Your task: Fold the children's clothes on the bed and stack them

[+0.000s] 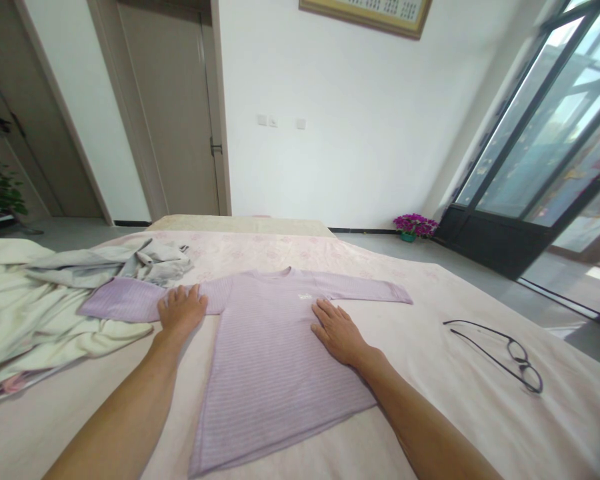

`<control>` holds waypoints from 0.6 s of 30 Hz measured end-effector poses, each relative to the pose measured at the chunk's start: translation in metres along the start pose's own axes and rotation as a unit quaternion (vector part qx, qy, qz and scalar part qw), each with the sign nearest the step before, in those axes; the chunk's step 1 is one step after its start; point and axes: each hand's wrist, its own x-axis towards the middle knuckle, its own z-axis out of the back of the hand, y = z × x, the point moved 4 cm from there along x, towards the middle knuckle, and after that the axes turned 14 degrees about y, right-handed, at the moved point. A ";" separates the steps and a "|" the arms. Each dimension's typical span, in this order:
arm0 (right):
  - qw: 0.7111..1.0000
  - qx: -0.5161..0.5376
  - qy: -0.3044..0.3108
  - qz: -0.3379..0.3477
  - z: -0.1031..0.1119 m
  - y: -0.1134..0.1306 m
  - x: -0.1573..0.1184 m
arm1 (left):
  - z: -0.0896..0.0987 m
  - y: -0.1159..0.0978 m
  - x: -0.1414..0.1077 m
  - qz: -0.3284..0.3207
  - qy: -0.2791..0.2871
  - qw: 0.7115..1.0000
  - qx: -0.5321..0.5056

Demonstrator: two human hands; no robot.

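Observation:
A light purple long-sleeved shirt (275, 353) lies spread flat, its neckline away from me and its hem towards me. My left hand (183, 310) rests on the sleeve at the left, palm down, fingers somewhat apart. On the right part of the shirt's chest, just below a small white print, lies my right hand (337, 330), flat with its fingers stretched out. The end of the left-side sleeve reaches onto a pile of clothes, while the other sleeve extends straight out to the right.
Cream and grey clothes (45, 307) are heaped at the left on the pale pink cloth (410, 387). Black-framed glasses (523, 360) lie at the right. Beyond stand magenta flowers (415, 225) by the wall, with a glass door at the far right.

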 end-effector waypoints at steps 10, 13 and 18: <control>1.000 0.003 0.002 0.001 -0.001 -0.001 0.001 | 0.001 0.000 -0.001 -0.009 -0.011 1.000 -0.005; 1.000 0.005 0.002 0.003 -0.002 -0.002 0.002 | 0.002 0.000 -0.002 -0.012 -0.013 1.000 -0.004; 1.000 0.005 -0.002 0.004 -0.002 -0.002 0.000 | 0.002 -0.001 -0.002 -0.019 -0.017 1.000 0.001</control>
